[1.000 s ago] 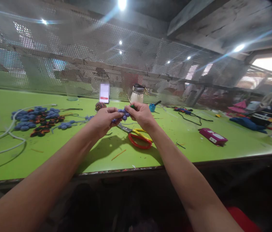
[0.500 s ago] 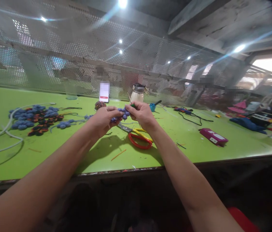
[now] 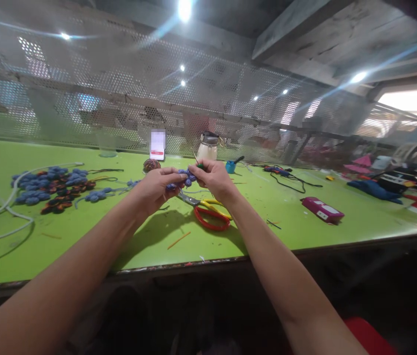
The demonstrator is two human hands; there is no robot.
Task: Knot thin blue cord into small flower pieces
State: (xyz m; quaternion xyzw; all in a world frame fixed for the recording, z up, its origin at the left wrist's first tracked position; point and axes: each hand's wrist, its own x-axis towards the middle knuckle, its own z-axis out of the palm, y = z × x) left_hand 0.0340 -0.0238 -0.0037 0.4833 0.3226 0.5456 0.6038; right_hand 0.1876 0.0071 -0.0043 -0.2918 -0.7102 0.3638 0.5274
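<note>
Over the table, my left hand [image 3: 156, 187] is closed, pinching a blue-purple crochet piece [image 3: 187, 179] between thumb and fingers. My right hand [image 3: 215, 180] is closed round a crochet hook [image 3: 200, 166] with a green grip, its thin metal shaft pointing up. Its thumb and fingertips meet the piece at the right end. Strands run left from the work to more blue crocheted flowers [image 3: 97, 195] on the table. Beneath my hands lie scissors [image 3: 211, 219] with red and yellow handles. My fingers hide part of the piece.
On the green table [image 3: 119, 264], blue and dark-orange crocheted flowers [image 3: 51, 182] lie left beside a white cable [image 3: 16, 185]. A yarn ball [image 3: 151, 165], upright phone [image 3: 157, 144] and lidded jar [image 3: 208, 146] stand behind. A purple box [image 3: 322, 209] and dark cord [image 3: 293, 183] lie right.
The view has shifted slightly, so the table and objects appear a little lower and further left. Both hands keep their grip, with only slight finger movement.
</note>
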